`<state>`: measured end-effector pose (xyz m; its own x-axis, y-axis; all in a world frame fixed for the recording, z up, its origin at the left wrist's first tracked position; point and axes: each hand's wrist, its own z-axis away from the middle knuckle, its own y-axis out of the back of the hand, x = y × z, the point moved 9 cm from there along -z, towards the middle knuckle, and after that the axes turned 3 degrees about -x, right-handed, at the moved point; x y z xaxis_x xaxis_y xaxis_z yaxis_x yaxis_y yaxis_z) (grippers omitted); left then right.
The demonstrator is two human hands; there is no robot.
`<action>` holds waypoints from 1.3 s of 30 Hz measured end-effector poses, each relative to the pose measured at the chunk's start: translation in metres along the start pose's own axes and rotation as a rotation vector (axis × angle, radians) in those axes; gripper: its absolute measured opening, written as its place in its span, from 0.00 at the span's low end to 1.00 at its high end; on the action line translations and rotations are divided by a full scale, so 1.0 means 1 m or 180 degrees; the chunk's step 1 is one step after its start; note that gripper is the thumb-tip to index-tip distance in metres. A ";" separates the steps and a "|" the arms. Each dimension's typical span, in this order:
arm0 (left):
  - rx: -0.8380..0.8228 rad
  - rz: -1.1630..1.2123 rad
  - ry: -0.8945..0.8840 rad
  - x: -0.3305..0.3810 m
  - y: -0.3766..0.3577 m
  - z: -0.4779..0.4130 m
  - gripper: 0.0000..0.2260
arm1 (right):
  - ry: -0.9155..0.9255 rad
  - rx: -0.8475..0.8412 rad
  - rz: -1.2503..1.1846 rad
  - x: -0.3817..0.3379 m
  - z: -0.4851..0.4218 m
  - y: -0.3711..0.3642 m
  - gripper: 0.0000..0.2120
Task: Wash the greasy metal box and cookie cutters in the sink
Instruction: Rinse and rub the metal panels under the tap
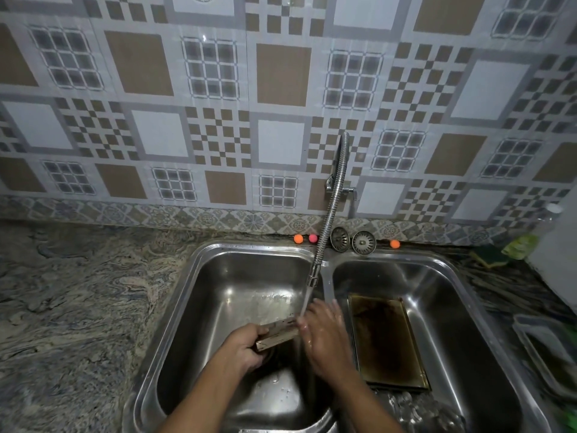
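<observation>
Over the left basin of the steel double sink [187, 276], my left hand [246, 348] grips one end of a small greasy metal box [279, 332], held tilted. My right hand [327, 339] lies with straight wet fingers against the box's other end. Water from the flexible faucet hose [331, 214] falls right where that hand meets the box. A second greasy, brown-stained flat metal piece [387, 342] lies on the bottom of the right basin. Several blurred shiny shapes [418, 407], possibly cookie cutters, sit at that basin's near end.
Two sink strainers [339, 239] [363, 242] and small orange and pink balls [298, 238] line the back ledge. A green sponge [490, 256] and a clear plastic container [546, 348] sit on the right counter. Marbled countertop [78, 307] extends left.
</observation>
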<state>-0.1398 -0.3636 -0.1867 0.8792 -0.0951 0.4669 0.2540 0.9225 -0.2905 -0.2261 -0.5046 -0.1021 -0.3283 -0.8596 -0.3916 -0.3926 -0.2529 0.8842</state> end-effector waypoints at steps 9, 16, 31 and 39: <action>-0.0379 -0.0357 -0.0765 0.015 0.015 0.017 0.27 | -0.2173 -0.1605 -0.2942 0.032 0.014 -0.030 0.13; -0.0075 -0.1955 -0.1028 0.024 0.017 0.019 0.30 | -0.1660 -0.1074 -0.3532 -0.004 0.010 -0.025 0.27; -0.0714 -0.3029 -0.2076 0.011 -0.066 0.036 0.22 | -0.2080 -0.0847 -0.4013 -0.011 0.027 -0.042 0.16; -0.0137 -0.3727 -0.2733 0.010 -0.047 0.040 0.40 | -0.2145 -0.0842 -0.2531 0.011 -0.025 -0.040 0.26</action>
<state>-0.1586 -0.3934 -0.1351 -0.3403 -0.5079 0.7913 0.6680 0.4617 0.5836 -0.1928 -0.5146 -0.1350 -0.4987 -0.0047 -0.8668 -0.5305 -0.7892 0.3095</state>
